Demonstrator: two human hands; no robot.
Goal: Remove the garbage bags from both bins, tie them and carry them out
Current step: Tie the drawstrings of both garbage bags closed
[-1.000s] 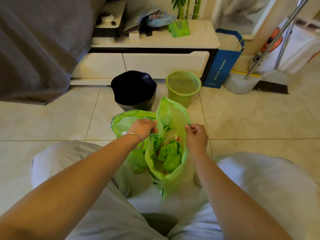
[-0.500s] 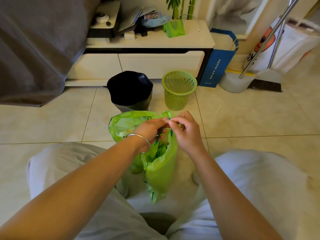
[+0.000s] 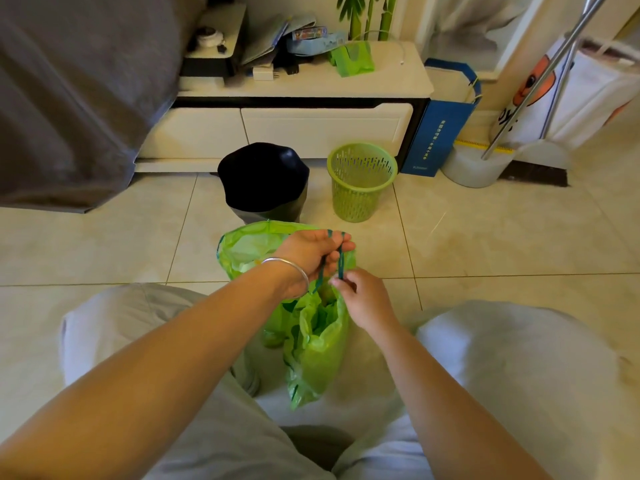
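Observation:
A green garbage bag (image 3: 318, 344) hangs between my knees, filled with green scraps. My left hand (image 3: 311, 252), with a silver bangle on the wrist, holds its dark green drawstring (image 3: 340, 263) looped over the fingers. My right hand (image 3: 360, 292) pinches the lower end of that drawstring just below the left hand. A second green garbage bag (image 3: 242, 247) stands open on the floor behind the left hand, partly hidden by it. Beyond are a dark bin (image 3: 263, 183) with a black liner and a green mesh bin (image 3: 362, 181) with no bag inside.
A white low cabinet (image 3: 294, 126) with clutter on top stands behind the bins. A grey cover (image 3: 79, 91) hangs at the left. A blue paper bag (image 3: 440, 133), a white dustpan (image 3: 474, 164) and metal poles (image 3: 540, 88) stand at the right. My knees in light trousers (image 3: 502, 375) flank the bag.
The bag's mouth, held wide apart a second ago, has been drawn shut. My left hand now holds the drawstring up while my right hand has dropped below it.

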